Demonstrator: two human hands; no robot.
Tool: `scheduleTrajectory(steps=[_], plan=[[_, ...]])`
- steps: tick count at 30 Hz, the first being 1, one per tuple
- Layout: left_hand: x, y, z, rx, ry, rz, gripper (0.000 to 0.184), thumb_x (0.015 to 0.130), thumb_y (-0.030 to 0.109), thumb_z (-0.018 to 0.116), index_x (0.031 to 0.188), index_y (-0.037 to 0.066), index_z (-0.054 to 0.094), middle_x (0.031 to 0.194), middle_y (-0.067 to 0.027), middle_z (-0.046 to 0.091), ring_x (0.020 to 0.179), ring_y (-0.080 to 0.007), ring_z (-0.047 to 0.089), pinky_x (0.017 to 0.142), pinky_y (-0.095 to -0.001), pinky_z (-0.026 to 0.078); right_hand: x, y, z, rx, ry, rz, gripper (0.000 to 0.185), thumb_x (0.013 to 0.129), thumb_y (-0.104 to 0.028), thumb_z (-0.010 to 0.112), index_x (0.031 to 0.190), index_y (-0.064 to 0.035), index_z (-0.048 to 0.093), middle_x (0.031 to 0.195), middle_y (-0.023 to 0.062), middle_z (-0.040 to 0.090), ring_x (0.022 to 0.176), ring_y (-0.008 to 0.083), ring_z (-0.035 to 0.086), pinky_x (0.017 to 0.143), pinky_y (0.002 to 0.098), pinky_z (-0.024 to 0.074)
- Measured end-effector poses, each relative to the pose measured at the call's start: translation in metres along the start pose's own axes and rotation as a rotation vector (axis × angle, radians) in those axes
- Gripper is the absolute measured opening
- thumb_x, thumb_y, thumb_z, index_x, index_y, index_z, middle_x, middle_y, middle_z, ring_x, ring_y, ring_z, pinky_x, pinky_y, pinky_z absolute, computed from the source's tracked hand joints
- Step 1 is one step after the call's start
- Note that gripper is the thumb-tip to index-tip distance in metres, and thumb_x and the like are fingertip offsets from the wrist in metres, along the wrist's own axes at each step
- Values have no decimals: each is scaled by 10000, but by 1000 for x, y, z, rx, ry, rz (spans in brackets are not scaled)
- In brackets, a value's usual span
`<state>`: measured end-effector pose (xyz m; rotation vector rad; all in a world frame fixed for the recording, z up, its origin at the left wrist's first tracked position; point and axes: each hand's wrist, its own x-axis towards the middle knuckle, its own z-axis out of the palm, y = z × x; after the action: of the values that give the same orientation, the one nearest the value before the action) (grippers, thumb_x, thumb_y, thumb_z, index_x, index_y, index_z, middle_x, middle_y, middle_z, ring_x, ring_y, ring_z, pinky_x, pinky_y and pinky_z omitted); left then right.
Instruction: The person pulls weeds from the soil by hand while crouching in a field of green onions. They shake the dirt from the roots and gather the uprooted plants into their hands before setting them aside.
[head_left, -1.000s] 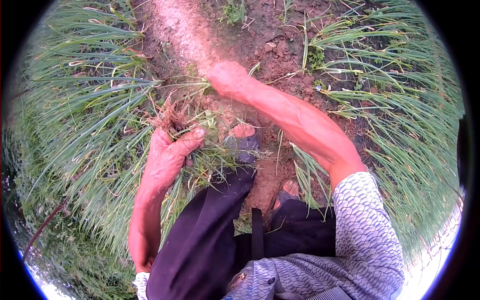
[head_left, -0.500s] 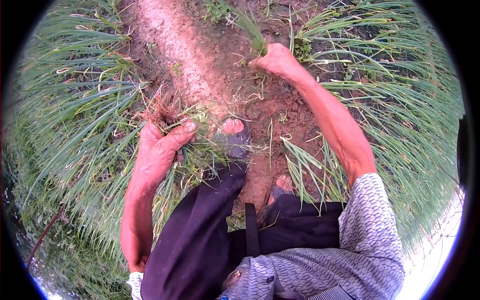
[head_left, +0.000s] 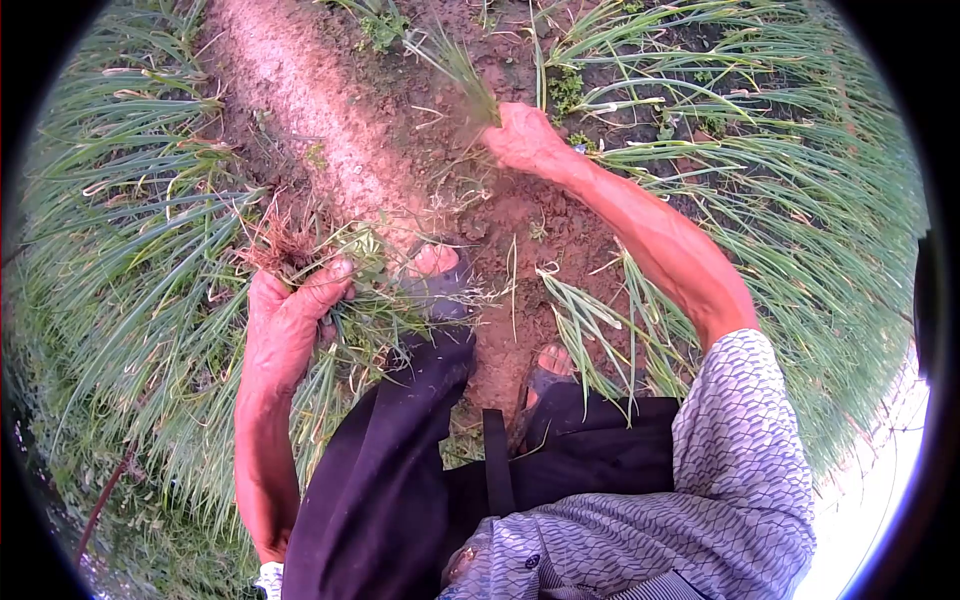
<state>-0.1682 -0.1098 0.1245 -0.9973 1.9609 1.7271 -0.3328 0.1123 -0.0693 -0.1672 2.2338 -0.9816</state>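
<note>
My left hand [head_left: 295, 320] is closed round a bundle of pulled weeds [head_left: 375, 300], whose reddish-brown roots [head_left: 283, 243] stick up past the thumb. The leafy stems hang to the right, over my trouser leg. Further forward, my right hand [head_left: 520, 137] grips a small green grass tuft [head_left: 460, 75] that points up and left over the bare soil. Its fingertips are partly hidden behind the back of the hand.
Rows of long green onion-like plants [head_left: 130, 240] stand at left, with more plants [head_left: 760, 190] at right. A reddish soil path [head_left: 300, 90] runs between them. My feet [head_left: 435, 262] are on the soil. Loose green stalks [head_left: 585, 320] lie near my right knee.
My right hand has moved from the path's middle to the right, and a grass tuft now shows in it. The left hand still holds its bundle. The view has shifted slightly.
</note>
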Motion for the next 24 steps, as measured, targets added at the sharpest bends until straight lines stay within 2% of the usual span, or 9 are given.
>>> scheduleTrajectory(steps=[3,4,6,9,12,16,17,24], plan=[[1,3,0,30,-25,-38,216,800,252,703,932,96,633,699,27,616,602,-40,538,456,-185,357,-29,49,-4,-302,112,-462,245,770,-139,543,960,14,566,665,210,602,629,368,625,586,451,490],[1,4,2,30,-34,-32,216,801,253,703,931,95,633,700,26,617,601,-41,538,454,-187,359,-41,49,-8,-388,83,-416,231,754,-120,543,936,22,547,667,230,593,650,411,613,598,463,501],[2,7,7,33,-51,-15,216,801,253,703,929,93,633,701,24,619,599,-42,539,452,-190,361,-52,46,-16,-582,85,-389,196,759,-108,555,900,26,532,658,227,594,654,393,632,581,457,518],[2,12,12,77,-69,-32,218,801,256,704,925,90,634,702,21,621,594,-45,540,452,-193,366,-47,56,-21,-739,128,-237,157,766,-95,561,866,25,543,657,216,608,667,371,653,563,444,532],[5,10,14,124,-96,-46,220,803,256,703,928,88,636,700,24,618,594,-47,542,456,-195,370,-40,68,-28,-759,261,-119,130,769,-82,562,837,27,551,668,209,625,689,351,670,575,423,548],[0,14,27,69,-67,-8,210,804,248,702,928,91,640,693,27,612,588,-45,534,452,-197,371,-24,69,-30,-719,212,-38,144,766,-73,560,821,22,653,770,220,660,760,362,676,649,423,557],[0,13,27,73,-76,-17,209,803,246,703,929,91,640,691,28,611,587,-45,532,451,-197,371,-23,68,-32,-701,170,-4,155,755,-79,568,810,-4,692,815,215,669,788,373,672,680,444,549],[-2,9,26,84,-78,7,211,803,237,703,933,86,634,694,17,615,585,-48,529,443,-191,369,-27,51,-49,-664,97,109,162,717,-98,582,791,0,688,810,227,664,780,384,662,698,462,532]])
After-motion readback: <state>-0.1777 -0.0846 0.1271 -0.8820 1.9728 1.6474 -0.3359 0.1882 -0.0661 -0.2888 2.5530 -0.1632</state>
